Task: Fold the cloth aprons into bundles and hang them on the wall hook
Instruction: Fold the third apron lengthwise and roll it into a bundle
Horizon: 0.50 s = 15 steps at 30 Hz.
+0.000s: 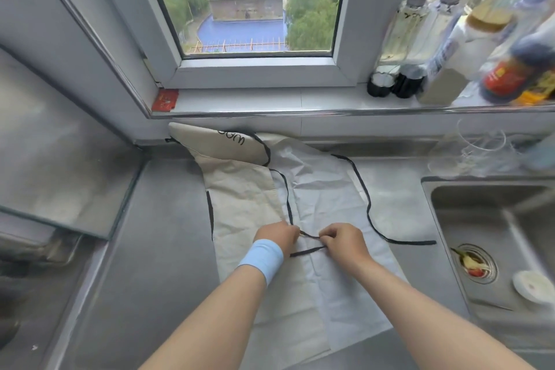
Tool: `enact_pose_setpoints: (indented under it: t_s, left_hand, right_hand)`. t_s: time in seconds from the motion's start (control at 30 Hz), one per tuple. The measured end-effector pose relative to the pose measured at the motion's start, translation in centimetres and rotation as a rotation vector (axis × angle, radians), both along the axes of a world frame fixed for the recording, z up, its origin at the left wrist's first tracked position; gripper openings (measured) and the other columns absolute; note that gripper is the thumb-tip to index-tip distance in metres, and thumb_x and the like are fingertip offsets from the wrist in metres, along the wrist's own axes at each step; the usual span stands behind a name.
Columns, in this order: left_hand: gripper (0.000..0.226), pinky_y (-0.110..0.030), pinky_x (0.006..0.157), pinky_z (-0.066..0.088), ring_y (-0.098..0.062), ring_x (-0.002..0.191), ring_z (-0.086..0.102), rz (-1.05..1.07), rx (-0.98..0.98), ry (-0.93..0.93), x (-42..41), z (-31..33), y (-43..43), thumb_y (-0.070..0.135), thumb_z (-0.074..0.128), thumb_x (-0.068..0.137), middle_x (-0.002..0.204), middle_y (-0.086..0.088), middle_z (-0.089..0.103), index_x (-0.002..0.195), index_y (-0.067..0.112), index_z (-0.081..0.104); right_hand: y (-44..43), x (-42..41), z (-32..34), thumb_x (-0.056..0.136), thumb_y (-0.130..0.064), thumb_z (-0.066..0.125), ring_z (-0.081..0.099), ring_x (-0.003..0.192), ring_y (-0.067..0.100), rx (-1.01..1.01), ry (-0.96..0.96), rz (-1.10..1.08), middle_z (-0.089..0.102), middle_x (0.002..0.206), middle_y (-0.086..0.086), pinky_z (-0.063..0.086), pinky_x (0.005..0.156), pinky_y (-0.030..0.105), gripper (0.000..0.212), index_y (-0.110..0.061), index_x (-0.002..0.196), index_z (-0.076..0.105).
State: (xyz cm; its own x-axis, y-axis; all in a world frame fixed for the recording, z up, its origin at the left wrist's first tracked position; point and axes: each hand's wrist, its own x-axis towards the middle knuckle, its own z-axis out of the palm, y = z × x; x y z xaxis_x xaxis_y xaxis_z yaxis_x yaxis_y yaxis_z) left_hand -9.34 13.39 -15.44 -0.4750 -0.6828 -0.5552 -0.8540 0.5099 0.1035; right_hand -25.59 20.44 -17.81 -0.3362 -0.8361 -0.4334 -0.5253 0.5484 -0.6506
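Two grips, left grip (pixel 277 236) and right grip (pixel 342 239), each pinch the black strap (pixel 310 237) over the white apron (pixel 324 195), just right of the beige apron (pixel 240 189) on the desk (pixel 168 219).

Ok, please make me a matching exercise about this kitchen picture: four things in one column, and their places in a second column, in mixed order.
Things:
1. wristband
2. black strap
3. red packet
4. sink

Places:
a. left end of the window sill
b. right side of the counter
c. on the left wrist
d. pinched between the left hand and the right hand

Pairs: 1-c, 2-d, 3-a, 4-b
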Motion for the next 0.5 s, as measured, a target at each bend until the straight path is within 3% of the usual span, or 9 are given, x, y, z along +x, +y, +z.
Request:
enact_pose_setpoints:
  t_s: [0.13,0.27,0.33,0.43,0.5]
  left_hand:
    - [0.017,-0.03,0.071,0.038,-0.031,0.095,0.059,0.051,-0.008,0.152,1.9,0.5,0.5,0.02,0.04,0.094,0.11,-0.005,0.055,0.104,0.023,0.054]
    - [0.01,-0.035,0.071,0.047,-0.028,0.086,0.058,0.148,-0.101,0.394,4.8,1.5,1.1,0.026,0.043,0.096,0.101,0.0,0.051,0.101,0.025,0.052]
    - [0.008,-0.039,0.07,0.05,-0.027,0.084,0.058,0.164,-0.128,0.44,5.8,1.9,1.6,0.025,0.046,0.095,0.098,0.001,0.05,0.1,0.026,0.051]
    - [0.007,-0.04,0.07,0.049,-0.028,0.082,0.057,0.154,-0.152,0.433,6.6,2.6,2.3,0.025,0.047,0.095,0.097,0.002,0.049,0.1,0.029,0.051]
    - [0.008,-0.039,0.071,0.048,-0.028,0.084,0.057,0.154,-0.166,0.431,6.7,2.9,2.7,0.025,0.047,0.095,0.098,0.002,0.05,0.1,0.028,0.052]
  right_hand:
    - [-0.5,-0.6,0.3,0.084,-0.01,0.062,0.069,0.082,0.016,0.014,0.03,-0.114,0.072,0.076,-0.003,0.049,0.074,0.022,0.016,-0.016,0.087,0.076]
    - [-1.1,0.4,0.9,0.085,-0.004,0.055,0.066,0.095,0.02,0.032,0.06,-0.134,0.073,0.096,0.004,0.043,0.076,0.019,0.022,-0.012,0.091,0.075]
    - [-1.2,2.2,1.9,0.084,-0.003,0.055,0.066,0.091,0.015,0.021,0.024,-0.1,0.074,0.095,0.004,0.043,0.075,0.018,0.022,-0.009,0.09,0.075]
    - [-0.3,5.5,4.0,0.082,-0.002,0.059,0.057,0.052,0.01,0.176,-0.336,0.118,0.066,0.065,0.006,0.046,0.054,0.022,0.02,-0.007,0.068,0.074]
    - [0.5,6.7,5.2,0.085,-0.006,0.059,0.049,0.045,0.013,0.324,-0.473,0.327,0.055,0.059,0.002,0.042,0.047,0.023,0.023,-0.011,0.065,0.068]
